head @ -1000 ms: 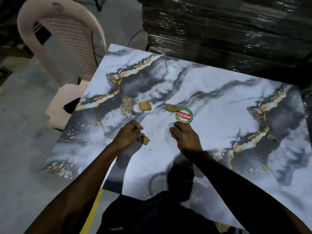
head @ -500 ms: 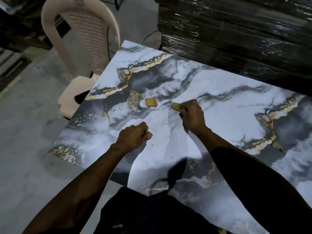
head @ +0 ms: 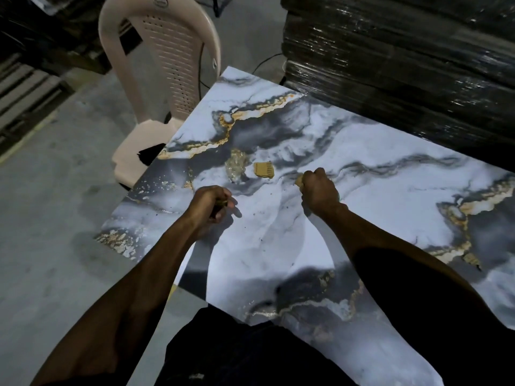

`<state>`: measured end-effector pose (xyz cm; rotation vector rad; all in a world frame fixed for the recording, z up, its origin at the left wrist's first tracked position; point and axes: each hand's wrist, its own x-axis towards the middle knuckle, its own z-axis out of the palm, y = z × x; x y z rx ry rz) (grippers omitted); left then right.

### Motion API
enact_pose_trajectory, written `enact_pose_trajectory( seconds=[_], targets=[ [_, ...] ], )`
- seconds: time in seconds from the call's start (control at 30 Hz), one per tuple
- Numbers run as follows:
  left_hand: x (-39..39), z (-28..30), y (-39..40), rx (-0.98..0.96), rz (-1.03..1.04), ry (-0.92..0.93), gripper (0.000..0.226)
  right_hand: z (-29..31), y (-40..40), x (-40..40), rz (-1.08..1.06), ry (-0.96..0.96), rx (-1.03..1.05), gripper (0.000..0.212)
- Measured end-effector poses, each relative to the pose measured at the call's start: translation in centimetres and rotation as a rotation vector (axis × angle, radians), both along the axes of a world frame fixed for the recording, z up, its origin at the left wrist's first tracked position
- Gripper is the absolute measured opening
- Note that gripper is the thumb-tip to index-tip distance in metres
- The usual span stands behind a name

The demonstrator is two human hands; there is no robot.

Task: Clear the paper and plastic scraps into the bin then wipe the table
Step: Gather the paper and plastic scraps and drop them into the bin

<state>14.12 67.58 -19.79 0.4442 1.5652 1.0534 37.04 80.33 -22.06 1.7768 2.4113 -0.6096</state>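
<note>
On the marble-patterned table my left hand is curled round a small brown scrap, only a sliver of which shows between the fingers. My right hand is closed over another brown scrap whose tip sticks out at the left of the fist; the round label seen earlier is hidden. A loose brown paper scrap lies just beyond both hands. Beside it, to the left, sits a crumpled clear plastic scrap. Another small brown scrap lies at the right. No bin is in view.
A beige plastic chair stands at the table's far left corner, with a dark object on its seat. A tall stack wrapped in black film borders the table's far edge. Grey concrete floor lies to the left. Dark specks dot the tabletop.
My right hand moved forward over the round label and the brown scrap beside it and closed on them. My left hand closed round its scrap and lifted slightly.
</note>
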Motion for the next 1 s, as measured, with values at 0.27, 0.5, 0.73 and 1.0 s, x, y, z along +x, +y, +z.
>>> enact_pose_trajectory(
  seconds=[0.27, 0.5, 0.73, 1.0],
  targets=[
    [-1.9, -1.8, 4.2, 0.053, -0.03, 0.266, 0.016, 0.1, -1.3, -0.4, 0.005, 0.051, -0.05, 0.033],
    [-2.1, -1.6, 8.6, 0.129, -0.327, 0.733, 0.065, -0.5, -1.0, -1.2, -0.068, 0.255, -0.064, 0.017],
    [-2.0, -1.7, 10.3, -0.077, -0.647, 1.261, 0.044, 1.3, 0.5, -5.0, -0.004, 0.256, 0.029, 0.04],
    [-3.6, -1.5, 6.9, 0.112, -0.585, 1.334, 0.03, 1.4, 1.4, -9.6, 0.135, 0.026, -0.055, 0.057]
  ],
)
